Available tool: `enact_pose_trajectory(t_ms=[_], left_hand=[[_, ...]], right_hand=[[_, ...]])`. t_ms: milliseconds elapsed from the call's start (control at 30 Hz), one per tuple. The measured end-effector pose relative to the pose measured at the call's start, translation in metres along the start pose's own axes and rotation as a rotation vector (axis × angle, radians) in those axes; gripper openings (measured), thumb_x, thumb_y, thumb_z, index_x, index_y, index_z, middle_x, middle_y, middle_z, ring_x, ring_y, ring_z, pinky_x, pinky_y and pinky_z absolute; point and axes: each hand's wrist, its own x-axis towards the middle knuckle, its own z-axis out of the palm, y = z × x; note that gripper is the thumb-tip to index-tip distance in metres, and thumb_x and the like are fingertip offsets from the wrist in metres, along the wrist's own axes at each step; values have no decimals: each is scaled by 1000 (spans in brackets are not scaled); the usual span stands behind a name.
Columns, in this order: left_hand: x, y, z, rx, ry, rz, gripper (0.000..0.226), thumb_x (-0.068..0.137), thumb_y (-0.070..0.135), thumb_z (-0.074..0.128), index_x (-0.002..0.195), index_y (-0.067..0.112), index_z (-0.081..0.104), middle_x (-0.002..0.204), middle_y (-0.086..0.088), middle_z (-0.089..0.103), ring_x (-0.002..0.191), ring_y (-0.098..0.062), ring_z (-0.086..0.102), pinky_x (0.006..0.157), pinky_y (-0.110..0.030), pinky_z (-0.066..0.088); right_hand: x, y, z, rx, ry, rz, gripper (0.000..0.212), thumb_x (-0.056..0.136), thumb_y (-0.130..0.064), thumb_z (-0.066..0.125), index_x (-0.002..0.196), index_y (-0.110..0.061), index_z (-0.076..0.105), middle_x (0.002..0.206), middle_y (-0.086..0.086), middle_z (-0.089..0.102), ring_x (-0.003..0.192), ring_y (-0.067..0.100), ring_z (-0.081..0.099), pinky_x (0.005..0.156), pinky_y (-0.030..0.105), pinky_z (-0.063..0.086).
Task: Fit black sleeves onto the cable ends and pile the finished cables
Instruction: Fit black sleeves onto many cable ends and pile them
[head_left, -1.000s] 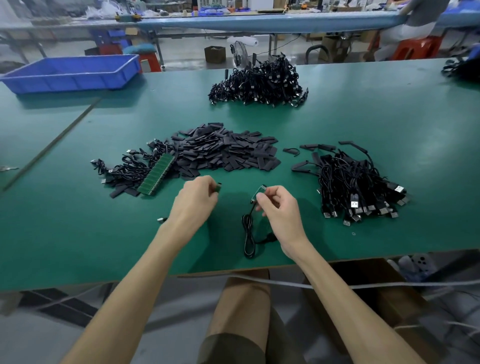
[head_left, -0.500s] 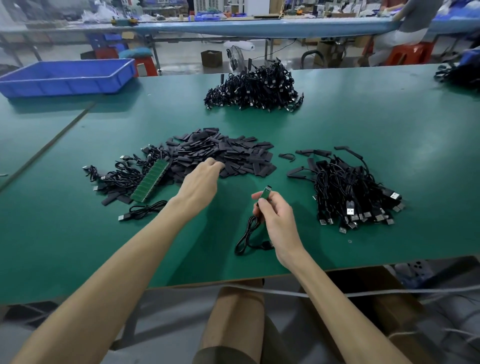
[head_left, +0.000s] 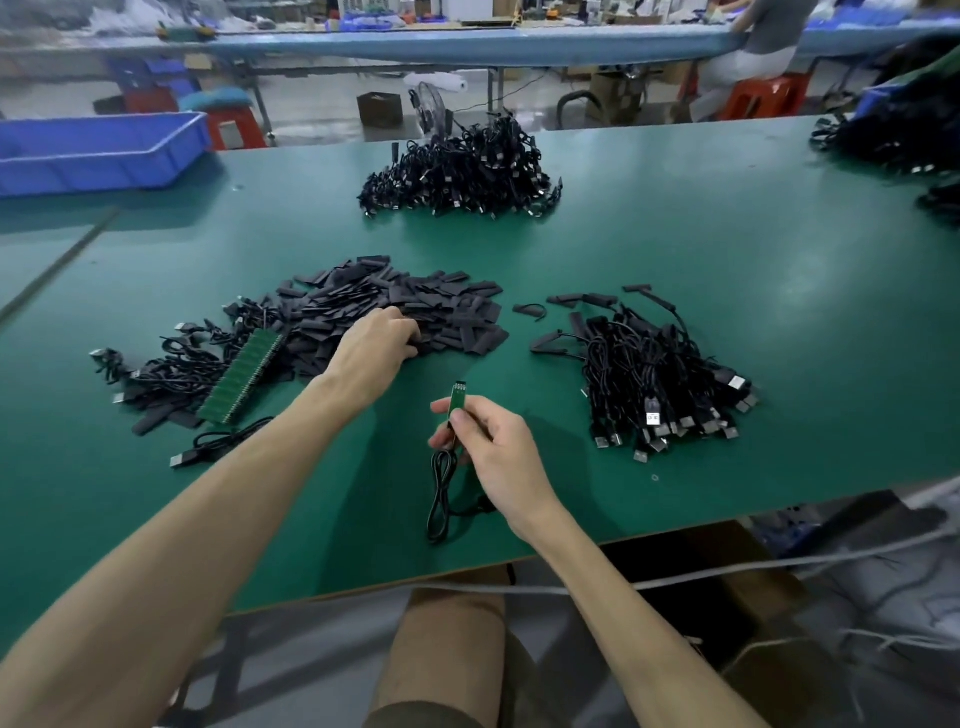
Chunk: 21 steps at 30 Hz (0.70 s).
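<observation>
A heap of flat black sleeves (head_left: 447, 306) lies mid-table. My left hand (head_left: 374, 343) reaches into its near edge, fingers and thumb curled together on a sleeve there. My right hand (head_left: 493, 441) pinches the end of a black cable (head_left: 440, 493), whose small green board tip (head_left: 459, 397) sticks up bare above my fingers. The rest of that cable lies looped on the green table (head_left: 779, 291) below my hand. A pile of cables (head_left: 654, 379) with metal plugs sits to the right.
Tangled cables (head_left: 171, 369) and a green strip of boards (head_left: 244, 376) lie left of the sleeves, with one loose cable (head_left: 218, 444) nearer me. A bigger cable pile (head_left: 462, 171) sits far back, and a blue tray (head_left: 98, 150) at far left. The table's front edge is close to my right wrist.
My left hand has left the spot beside my right hand and reached forward into the sleeve heap. A loose cable now lies at the left. My right hand keeps hold of its cable end.
</observation>
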Motion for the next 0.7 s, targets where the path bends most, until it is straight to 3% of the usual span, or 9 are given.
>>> enact_pose_trajectory(t_ms=[67,200,367,433,533,700], left_hand=[[-3,2,2,75,32,32,23,95,22,69,116,12,73,112,-11,65,108,-33,58,93,-42,44],[-20,6,6,187,165,116,25,102,29,59,116,12,72,110,-9,67,107,-31,59,96,-42,40],[-45,23,-15,-115,233,173,24,99,24,65,117,10,73,110,-6,69,97,-28,67,87,-41,52],[-60,31,-24,-225,244,212,24,98,25,67,116,12,74,111,-2,69,87,-22,68,78,-38,57],[-79,37,-31,-271,263,243,23,96,25,70,114,12,76,110,1,70,83,-18,69,74,-38,59],[-96,41,-32,-284,291,272,20,93,17,75,111,8,77,105,-3,72,83,-19,70,71,-40,61]], right_hand=[[0,0,1,-9,2,5,24,109,-13,49,116,-13,72,81,-3,73,80,7,67,81,18,49],[0,4,2,-14,32,-2,26,110,-19,47,118,-24,71,74,-10,62,72,22,50,70,35,42],[2,8,-1,8,93,-12,26,108,-25,46,117,-21,70,70,-7,47,63,17,35,56,31,30],[3,8,-1,31,109,-15,24,108,-27,48,113,-15,68,71,-7,44,64,15,37,57,28,33],[3,8,-1,119,137,1,15,106,-25,56,118,-21,63,76,-11,59,72,5,54,69,17,47],[2,10,-2,209,186,-7,3,104,-17,60,105,-15,60,69,-13,64,73,4,60,75,16,49]])
